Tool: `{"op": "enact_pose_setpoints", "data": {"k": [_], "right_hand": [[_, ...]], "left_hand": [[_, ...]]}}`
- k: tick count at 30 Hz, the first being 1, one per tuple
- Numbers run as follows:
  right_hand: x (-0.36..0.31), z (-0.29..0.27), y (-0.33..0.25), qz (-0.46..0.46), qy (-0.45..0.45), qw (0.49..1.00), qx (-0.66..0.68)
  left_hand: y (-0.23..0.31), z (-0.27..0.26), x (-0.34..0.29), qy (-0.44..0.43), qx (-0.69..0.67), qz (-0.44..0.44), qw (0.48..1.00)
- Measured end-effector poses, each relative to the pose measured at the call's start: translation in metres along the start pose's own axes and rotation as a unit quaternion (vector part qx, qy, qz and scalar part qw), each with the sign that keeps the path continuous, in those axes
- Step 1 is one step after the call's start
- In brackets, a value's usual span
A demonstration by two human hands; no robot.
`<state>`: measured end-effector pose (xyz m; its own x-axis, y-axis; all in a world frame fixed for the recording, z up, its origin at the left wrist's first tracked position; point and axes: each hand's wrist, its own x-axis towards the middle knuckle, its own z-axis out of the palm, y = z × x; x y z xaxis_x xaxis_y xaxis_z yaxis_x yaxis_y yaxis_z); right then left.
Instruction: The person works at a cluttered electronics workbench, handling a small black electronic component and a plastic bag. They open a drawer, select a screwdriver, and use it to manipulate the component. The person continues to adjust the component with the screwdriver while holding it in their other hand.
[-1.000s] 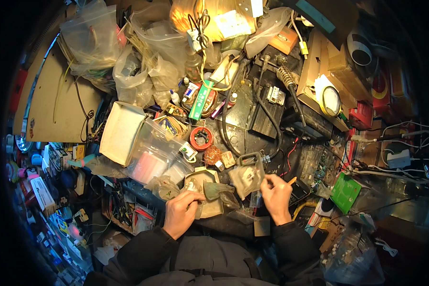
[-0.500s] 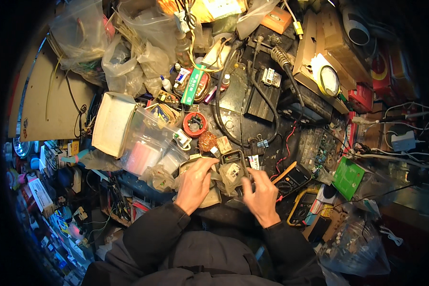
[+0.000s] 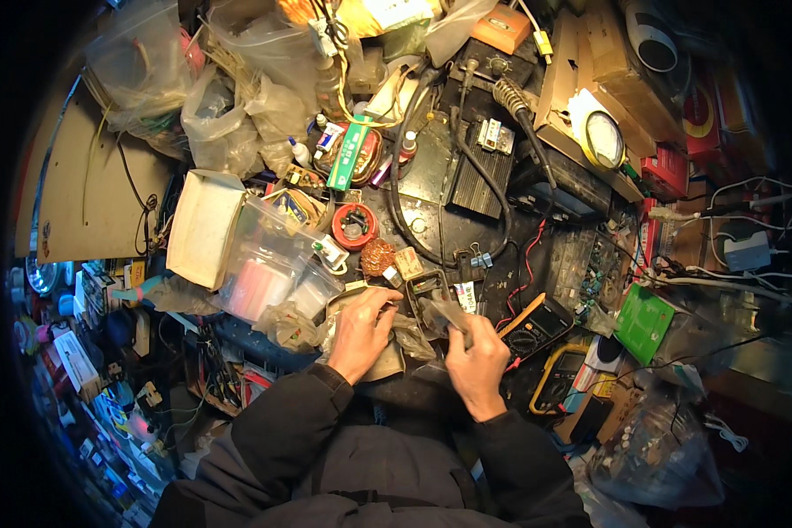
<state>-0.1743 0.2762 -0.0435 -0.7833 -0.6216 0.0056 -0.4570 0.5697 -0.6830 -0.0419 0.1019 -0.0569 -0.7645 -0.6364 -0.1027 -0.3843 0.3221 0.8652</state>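
Observation:
My right hand point(image 3: 477, 359) pinches the edge of a small clear plastic bag point(image 3: 450, 313), raised over a dark open-topped container point(image 3: 425, 283). My left hand point(image 3: 362, 333) reaches over a shallow beige tray point(image 3: 385, 365), fingers bent toward the right and the thumb apart from them. Its fingertips are close to a crumpled plastic bag point(image 3: 414, 340) in front of the container. What lies beneath the left palm is hidden. A copper wire cleaning ball point(image 3: 377, 259) and a red round tin point(image 3: 355, 226) sit just beyond.
To the right lie a black multimeter point(image 3: 534, 330), a yellow multimeter point(image 3: 558, 377) and a green board point(image 3: 644, 324). A bag of pink pieces point(image 3: 260, 286) and a white box point(image 3: 204, 229) are left. A thick black cable point(image 3: 396, 198) loops behind, beside a finned black block point(image 3: 480, 183).
My right hand has lifted the plastic bag's edge up out of the dark container's area and now grips it visibly. My left hand has stayed nearly in place.

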Motion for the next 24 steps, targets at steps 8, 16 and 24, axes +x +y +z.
{"op": "enact_pose_setpoints", "data": {"k": [8,16,24], "right_hand": [[0.017,-0.055,0.007,0.08,0.048,0.993,0.078],[0.072,-0.039,0.045,0.107,0.064,0.988,0.087],[0.095,-0.023,0.063,0.1,0.084,0.991,-0.017]], "left_hand": [[-0.008,0.001,-0.007,-0.003,0.009,0.01,1.0],[-0.005,0.003,-0.003,0.019,0.011,0.007,1.0],[0.002,0.011,0.003,0.028,0.022,0.01,0.999]]}}
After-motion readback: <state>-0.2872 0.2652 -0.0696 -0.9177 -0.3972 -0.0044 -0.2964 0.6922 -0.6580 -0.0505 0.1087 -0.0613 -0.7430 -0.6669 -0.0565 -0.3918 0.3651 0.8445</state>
